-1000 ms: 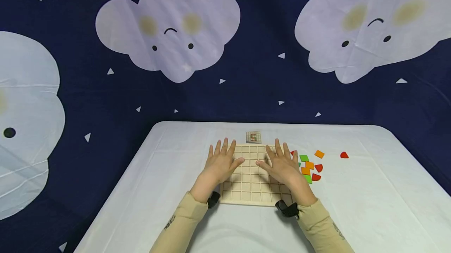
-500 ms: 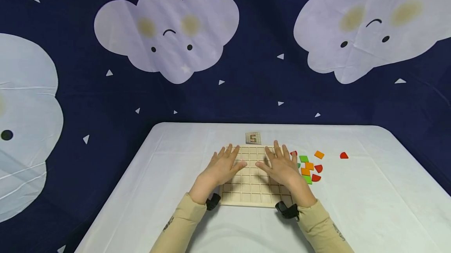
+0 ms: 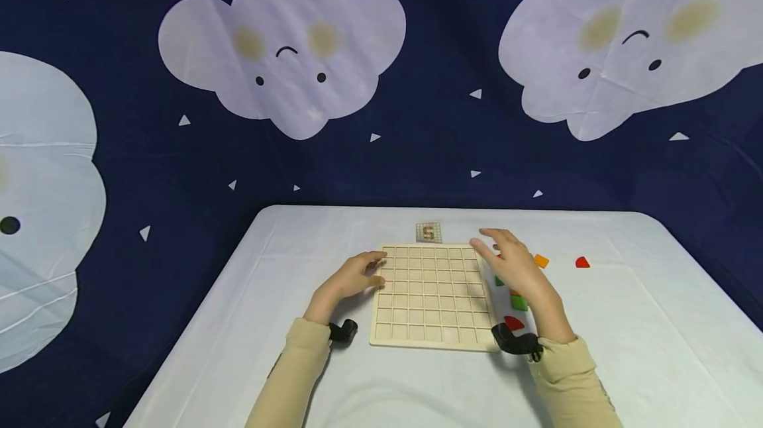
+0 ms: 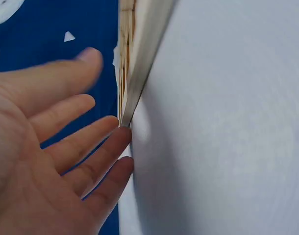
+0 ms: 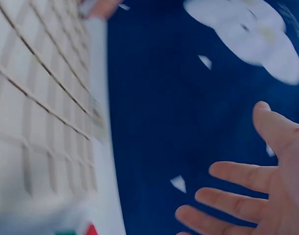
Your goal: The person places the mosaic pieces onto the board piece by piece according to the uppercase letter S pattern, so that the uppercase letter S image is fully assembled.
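Note:
A pale wooden grid board [image 3: 434, 295] lies on the white table, its squares bare. My left hand [image 3: 352, 277] is at the board's left edge, fingers loosely bent and thumb apart. In the left wrist view, the fingertips [image 4: 124, 134] come up to the board's side; contact is hard to tell. Over the right edge hovers my right hand [image 3: 517, 269], thumb and fingers spread, holding nothing. Beneath and beside it are coloured pieces: a green one [image 3: 519, 303], a red one [image 3: 514, 323] and an orange one [image 3: 540, 261]. The hand and wrist hide others.
Behind the board lies a small card [image 3: 428, 232] with a gridded pattern. A red piece [image 3: 582, 262] sits alone farther right on the white table [image 3: 644, 335]. A dark blue cloth [image 3: 441, 169] with clouds hangs behind. Each wrist wears a black camera mount.
Both hands have moved apart, from over the board out to its left and right sides. The right hand now covers part of the coloured pieces. A red piece now shows closer to the board's near right corner.

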`<state>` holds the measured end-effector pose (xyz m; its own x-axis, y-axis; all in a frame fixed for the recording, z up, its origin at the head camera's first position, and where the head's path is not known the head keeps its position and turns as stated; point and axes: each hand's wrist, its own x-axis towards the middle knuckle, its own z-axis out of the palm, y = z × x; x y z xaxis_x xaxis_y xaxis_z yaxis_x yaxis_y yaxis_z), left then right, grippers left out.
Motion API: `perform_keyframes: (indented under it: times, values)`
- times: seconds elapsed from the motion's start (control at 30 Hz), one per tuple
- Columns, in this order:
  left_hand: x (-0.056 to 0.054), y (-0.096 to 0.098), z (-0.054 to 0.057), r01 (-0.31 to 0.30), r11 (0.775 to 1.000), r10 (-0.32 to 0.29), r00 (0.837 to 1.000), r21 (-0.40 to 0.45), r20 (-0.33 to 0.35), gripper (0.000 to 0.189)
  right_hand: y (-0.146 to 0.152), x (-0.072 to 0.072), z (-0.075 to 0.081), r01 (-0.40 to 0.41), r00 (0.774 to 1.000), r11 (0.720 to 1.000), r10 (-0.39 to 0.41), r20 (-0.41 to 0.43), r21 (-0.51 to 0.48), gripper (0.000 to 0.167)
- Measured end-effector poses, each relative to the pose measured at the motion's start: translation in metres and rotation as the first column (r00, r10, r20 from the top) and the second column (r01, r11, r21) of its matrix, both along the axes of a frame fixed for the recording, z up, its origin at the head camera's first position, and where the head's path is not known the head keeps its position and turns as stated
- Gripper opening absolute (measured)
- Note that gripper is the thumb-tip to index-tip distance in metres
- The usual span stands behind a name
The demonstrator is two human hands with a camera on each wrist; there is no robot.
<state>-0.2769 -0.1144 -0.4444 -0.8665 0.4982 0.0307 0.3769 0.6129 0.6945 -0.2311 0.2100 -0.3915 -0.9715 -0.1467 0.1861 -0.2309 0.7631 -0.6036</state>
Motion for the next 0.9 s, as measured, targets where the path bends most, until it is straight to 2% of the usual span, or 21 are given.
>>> perform_keyframes:
  times: [0.17,0.27,0.4,0.47,0.53,0.7,0.8,0.9]
  values:
    - [-0.005,-0.006,-0.013,-0.031,0.998,0.031,1.000,0.063,0.001,0.060,0.036,0.006,0.015,0.114,0.986,0.985,-0.128,-0.104,-0.132,0.058]
    - [-0.007,-0.009,-0.019,-0.028,0.996,0.029,1.000,0.086,-0.012,0.059,0.055,0.009,0.019,0.206,0.951,0.958,-0.244,-0.188,-0.198,0.051]
    - [-0.009,-0.011,-0.024,-0.015,0.993,0.016,1.000,0.120,-0.013,0.058,0.077,0.012,0.021,0.316,0.885,0.885,-0.405,-0.229,-0.343,0.043]
    - [-0.010,-0.011,-0.026,-0.011,0.990,0.011,1.000,0.141,-0.001,0.058,0.088,0.013,0.019,0.331,0.870,0.845,-0.445,-0.211,-0.419,0.041]
    - [-0.010,-0.013,-0.026,0.004,0.986,-0.002,1.000,0.169,-0.009,0.057,0.101,0.011,0.015,0.320,0.874,0.818,-0.449,-0.183,-0.478,0.039]
    - [-0.011,-0.014,-0.028,0.042,0.979,-0.032,0.998,0.199,-0.052,0.055,0.133,0.003,-0.004,0.312,0.894,0.793,-0.431,-0.120,-0.523,0.035]
    - [-0.013,-0.015,-0.029,0.034,0.981,-0.026,0.999,0.189,-0.044,0.056,0.148,-0.003,-0.017,0.339,0.894,0.767,-0.444,-0.067,-0.545,0.035]
    - [-0.014,-0.016,-0.030,0.008,0.983,-0.005,1.000,0.184,-0.017,0.057,0.162,-0.013,-0.037,0.355,0.896,0.748,-0.444,-0.025,-0.561,0.034]
